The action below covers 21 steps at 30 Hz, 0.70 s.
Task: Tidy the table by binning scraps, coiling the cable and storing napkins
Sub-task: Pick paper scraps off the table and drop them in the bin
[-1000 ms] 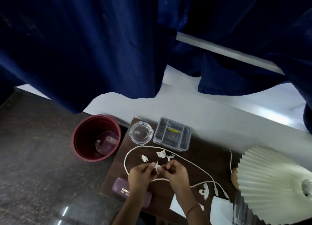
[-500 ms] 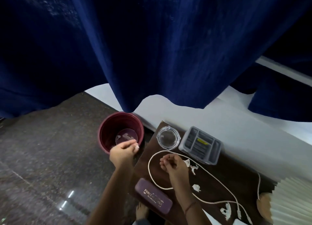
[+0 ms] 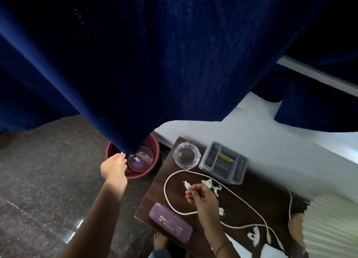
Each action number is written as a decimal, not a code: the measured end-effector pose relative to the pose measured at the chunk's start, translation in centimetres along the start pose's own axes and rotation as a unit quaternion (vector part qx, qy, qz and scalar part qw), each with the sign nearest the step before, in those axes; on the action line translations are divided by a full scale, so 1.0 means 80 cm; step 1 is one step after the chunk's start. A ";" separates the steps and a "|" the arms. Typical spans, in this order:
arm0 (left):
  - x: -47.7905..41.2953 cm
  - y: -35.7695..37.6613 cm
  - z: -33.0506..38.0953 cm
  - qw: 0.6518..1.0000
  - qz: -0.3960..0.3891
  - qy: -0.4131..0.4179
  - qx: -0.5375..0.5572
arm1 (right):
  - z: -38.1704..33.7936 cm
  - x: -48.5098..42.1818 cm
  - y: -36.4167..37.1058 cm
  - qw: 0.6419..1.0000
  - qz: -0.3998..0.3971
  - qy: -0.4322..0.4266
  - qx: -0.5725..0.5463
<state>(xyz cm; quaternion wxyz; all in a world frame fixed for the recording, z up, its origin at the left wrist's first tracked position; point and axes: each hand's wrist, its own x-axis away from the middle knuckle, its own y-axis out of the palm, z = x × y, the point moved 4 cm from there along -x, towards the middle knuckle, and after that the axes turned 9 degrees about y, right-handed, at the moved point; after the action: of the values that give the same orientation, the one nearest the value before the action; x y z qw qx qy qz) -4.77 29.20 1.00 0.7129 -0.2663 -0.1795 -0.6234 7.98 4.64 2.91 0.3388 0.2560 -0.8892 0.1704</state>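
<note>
Purple case: a long purple case with gold letters (image 3: 170,224) lies at the near edge of the dark brown wooden table (image 3: 155,197), out of the way of the work.
Right hand: the right hand (image 3: 201,194) hovers low over the table, fingers curled, thumb to first finger. I cannot tell if it pinches anything.
Paper scraps: small white crumpled paper scraps (image 3: 208,182) lie just past that hand, inside the loop of a thin white cord (image 3: 165,188), easy to reach.
Left hand: the left hand (image 3: 114,168) is well apart from the other, out over the round dark red bucket (image 3: 135,175). Its fingers lie stretched out and I see nothing in them. I guess it is dropping a scrap.
Bucket: it stands on the floor beside the table, so the trip is short. A few white bits lie inside.
Far end: a clear glass dish (image 3: 187,157) and a grey plastic tray box (image 3: 223,162) sit side by side.
Curtain: a big dark blue curtain (image 3: 155,64) hangs over all, hiding part of the bucket.
</note>
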 end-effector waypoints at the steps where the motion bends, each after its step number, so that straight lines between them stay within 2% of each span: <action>1: 0.010 0.003 -0.003 1.000 -0.012 0.001 -0.007 | 0.002 0.001 -0.007 1.000 0.007 -0.002 0.001; 8: 0.096 0.030 -0.075 0.982 -0.159 -0.022 -0.096 | 0.036 0.016 -0.085 0.993 0.119 0.015 0.011; 11: 0.142 0.049 -0.109 0.969 -0.211 -0.050 -0.114 | 0.050 0.024 -0.129 0.981 0.178 0.008 0.081; 15: 0.188 0.066 -0.150 0.955 -0.248 -0.063 -0.147 | 0.070 0.025 -0.192 0.939 0.255 -0.003 0.232; 18: 0.209 0.073 -0.173 0.948 -0.259 -0.070 -0.171 | 0.094 0.023 -0.222 0.921 0.270 0.010 0.280; 21: 0.226 0.075 -0.189 0.938 -0.276 -0.066 -0.197 | 0.117 0.014 -0.233 0.903 0.248 0.009 0.351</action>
<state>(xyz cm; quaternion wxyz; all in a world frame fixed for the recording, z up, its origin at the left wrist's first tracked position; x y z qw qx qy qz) 2.83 6.25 -1.31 0.4328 -0.3823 -0.1658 -0.7994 13.10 -15.34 -0.58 0.1820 0.1278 -0.8036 0.5521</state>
